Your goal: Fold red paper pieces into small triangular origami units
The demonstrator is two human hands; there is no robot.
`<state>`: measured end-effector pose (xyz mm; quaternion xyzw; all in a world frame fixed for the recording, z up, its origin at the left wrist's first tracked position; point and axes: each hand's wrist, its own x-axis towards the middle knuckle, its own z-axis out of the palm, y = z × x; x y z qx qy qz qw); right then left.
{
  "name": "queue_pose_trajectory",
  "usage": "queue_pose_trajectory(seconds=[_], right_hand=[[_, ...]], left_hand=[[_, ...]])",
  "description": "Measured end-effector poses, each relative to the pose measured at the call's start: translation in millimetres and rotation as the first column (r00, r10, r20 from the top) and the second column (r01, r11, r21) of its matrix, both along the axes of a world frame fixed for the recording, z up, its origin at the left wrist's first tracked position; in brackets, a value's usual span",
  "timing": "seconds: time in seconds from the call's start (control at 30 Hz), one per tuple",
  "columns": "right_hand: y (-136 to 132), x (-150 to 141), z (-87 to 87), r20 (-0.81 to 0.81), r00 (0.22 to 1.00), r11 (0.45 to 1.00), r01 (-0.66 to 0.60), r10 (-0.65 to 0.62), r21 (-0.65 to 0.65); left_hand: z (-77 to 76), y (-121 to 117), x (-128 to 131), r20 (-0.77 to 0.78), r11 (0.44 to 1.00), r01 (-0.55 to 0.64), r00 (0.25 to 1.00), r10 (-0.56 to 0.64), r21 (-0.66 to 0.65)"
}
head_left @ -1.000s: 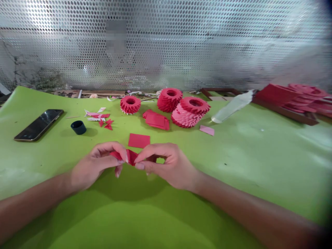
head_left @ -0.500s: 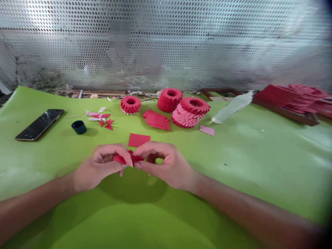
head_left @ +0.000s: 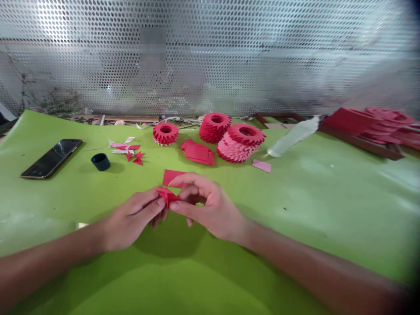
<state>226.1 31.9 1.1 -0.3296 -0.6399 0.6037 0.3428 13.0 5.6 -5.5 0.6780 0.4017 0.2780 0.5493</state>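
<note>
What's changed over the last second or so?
The left hand has rolled over and dropped slightly, the right hand has moved up over the flat red paper rectangle, and the small red paper piece pinched between them looks folded tighter. The red paper rings stayed put.

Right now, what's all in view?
Table covering: one, green, underneath.
Perforated sheet: one, silver, behind.
Smartphone: one, black, far left.
Cap: one, black, mid-left.
Paper scraps: several, red, pink, by the cap.
Paper rings: three, red, pink, back centre.
Paper pile: one, red, by the rings.
Paper slip: one, pink, by the rings.
Plastic sleeve: one, clear, right.
Paper heap: one, red, far right.
Paper rectangle: one, red, by the hands.
Folded paper: one, red, between the hands.
Left hand and right hand: two, pinching it.
</note>
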Motion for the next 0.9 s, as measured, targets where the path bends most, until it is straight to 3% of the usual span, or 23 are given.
queue_pose_trajectory(seconds=[0.4, 0.7, 0.9], right_hand=[[-1, 0, 0.5, 0.023, 0.998, 0.997, -0.060, 0.059, 0.040], [-4, -3, 8.3, 0.196, 0.980, 0.993, 0.005, -0.028, 0.121], [-2, 2, 9.8, 0.267, 0.962, 0.986, -0.098, 0.058, 0.138]], left_hand=[[5.5, 0, -4, -0.075, 0.999, 0.045, 0.996, -0.046, -0.025], [2.3, -4, 2, -0.181, 1.000, 0.027, 0.983, -0.028, -0.005], [3.7, 1, 1, -0.188, 1.000, 0.019, 0.982, -0.018, 0.004]])
